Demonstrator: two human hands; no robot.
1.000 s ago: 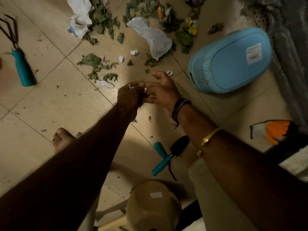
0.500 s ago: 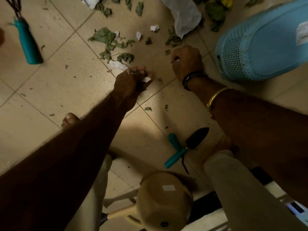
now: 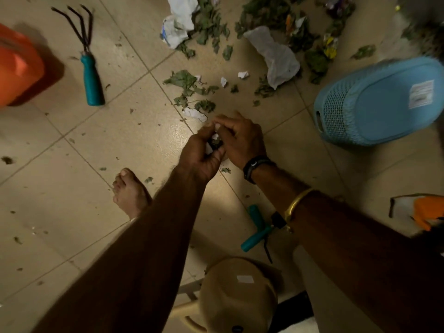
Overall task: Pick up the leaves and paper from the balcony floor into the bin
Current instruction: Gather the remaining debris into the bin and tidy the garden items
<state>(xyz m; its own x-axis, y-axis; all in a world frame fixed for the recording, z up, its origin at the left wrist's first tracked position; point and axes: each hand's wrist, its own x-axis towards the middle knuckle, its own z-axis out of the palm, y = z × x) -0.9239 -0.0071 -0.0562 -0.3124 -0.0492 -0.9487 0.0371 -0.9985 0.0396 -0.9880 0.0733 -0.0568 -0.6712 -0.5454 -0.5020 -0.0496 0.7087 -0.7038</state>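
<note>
- The left hand (image 3: pixel 200 152) is held low over the tiled floor (image 3: pixel 72 212). Its arm reaches in straight from the lower left and the back of the hand faces the camera.
- Its fingers are curled up and inward, cupping a clump of leaves and paper (image 3: pixel 215 144) against the palm.
- The right hand (image 3: pixel 240 138) meets it from the right, knuckles up and wrist bent slightly inward. Its arm comes in from the lower right.
- The right thumb and forefinger close on the top of the same clump, and the other fingers curve down over it. The two hands touch there.
- The dim light blurs the clump, so it seems to be dark leaf mixed with pale scraps.
- A black wristband (image 3: pixel 255 167) circles the right wrist, and a gold bangle (image 3: pixel 296 203) sits further up the forearm.
- Loose leaves (image 3: pixel 189 87) and a paper scrap (image 3: pixel 194 114) lie on the floor just beyond the hands. A bigger leaf pile (image 3: pixel 209 25) with crumpled paper (image 3: pixel 177 22) lies farther off at the top.
- A white bag (image 3: pixel 276 56) lies among the leaves toward the upper right.
- The blue bin (image 3: pixel 384 99) lies on its side to the right of the hands, apart from them.
- A hand rake (image 3: pixel 89 58) with a teal handle lies at the upper left, near an orange container (image 3: pixel 16 66).
- A bare foot (image 3: pixel 131 191) rests on the floor left of the left forearm.
- A teal-handled trowel (image 3: pixel 258 231) lies partly under the right forearm, and a beige stool (image 3: pixel 237 296) stands below it.
</note>
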